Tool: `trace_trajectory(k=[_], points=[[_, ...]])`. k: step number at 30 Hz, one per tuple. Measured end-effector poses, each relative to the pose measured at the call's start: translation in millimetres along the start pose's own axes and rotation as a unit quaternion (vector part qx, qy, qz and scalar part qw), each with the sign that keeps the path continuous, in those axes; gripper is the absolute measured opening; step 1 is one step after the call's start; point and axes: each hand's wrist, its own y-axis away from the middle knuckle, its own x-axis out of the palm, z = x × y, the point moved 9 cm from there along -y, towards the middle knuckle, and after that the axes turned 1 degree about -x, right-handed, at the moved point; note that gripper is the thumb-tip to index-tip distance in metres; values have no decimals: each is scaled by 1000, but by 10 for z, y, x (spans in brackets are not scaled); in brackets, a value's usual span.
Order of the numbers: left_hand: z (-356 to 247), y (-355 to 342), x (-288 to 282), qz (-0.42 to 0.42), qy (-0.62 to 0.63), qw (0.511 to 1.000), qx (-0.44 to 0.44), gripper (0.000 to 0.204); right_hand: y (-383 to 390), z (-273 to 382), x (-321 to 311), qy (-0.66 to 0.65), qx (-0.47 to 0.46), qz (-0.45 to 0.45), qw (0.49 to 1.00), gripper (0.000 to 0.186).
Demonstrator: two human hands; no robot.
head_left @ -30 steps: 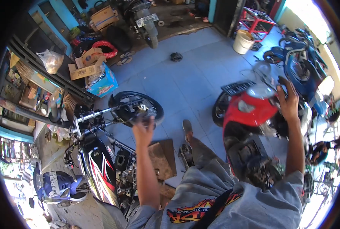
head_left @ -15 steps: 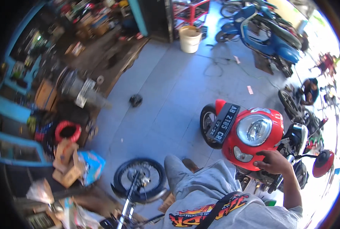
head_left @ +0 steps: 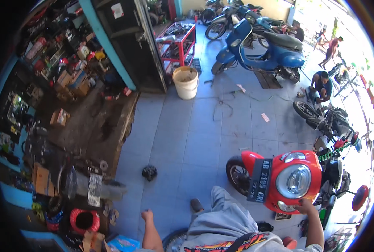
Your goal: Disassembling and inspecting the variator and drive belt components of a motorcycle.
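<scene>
The front of a red scooter (head_left: 275, 161) stands at my right, with a round headlight (head_left: 293, 180) and a dark number plate (head_left: 260, 179). My right hand (head_left: 306, 207) is on the lower edge of its red front cover, beside the small lamp (head_left: 284, 206). The fingers look bent against that edge, though their tips are partly hidden. Well away from the scooter, my left hand (head_left: 146, 215) is up over the tiled floor at lower left. Its fingers are curled in, and nothing shows in them.
A black bundle (head_left: 149, 172) lies on the floor ahead. Farther off are a white bucket (head_left: 185, 83), a red tool cart (head_left: 179, 44) and a blue scooter (head_left: 258, 52). Someone crouches (head_left: 321, 86) by a motorcycle (head_left: 332, 122) at right. A red tyre (head_left: 85, 220) lies at left.
The view has swung, bringing the room's far part into sight. My left hand has come into view. My right hand stays at the red scooter's front cover, near the small lamp.
</scene>
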Motion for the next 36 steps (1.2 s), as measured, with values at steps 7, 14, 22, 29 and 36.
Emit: trace_trajectory(k=[7, 14, 22, 29, 36], points=[[-4433, -659, 529, 101, 108, 968, 204, 43, -379, 926, -274, -19, 155, -6, 988, 63], [-5132, -257, 1949, 322, -59, 920, 216, 42, -2613, 2899, -165, -62, 6, 107, 992, 59], [-5308, -1405, 1364, 196, 65, 973, -101, 49, -5269, 5193, -2178, -181, -205, -14, 962, 50], [-5878, -3112, 2113, 209, 258, 925, -186, 45, -7007, 4969, -2796, -289, -37, -150, 945, 44], [-10895, -3161, 2118, 53, 73, 971, 223, 34, -7188, 4823, -2684, -320, 187, 43, 928, 37]])
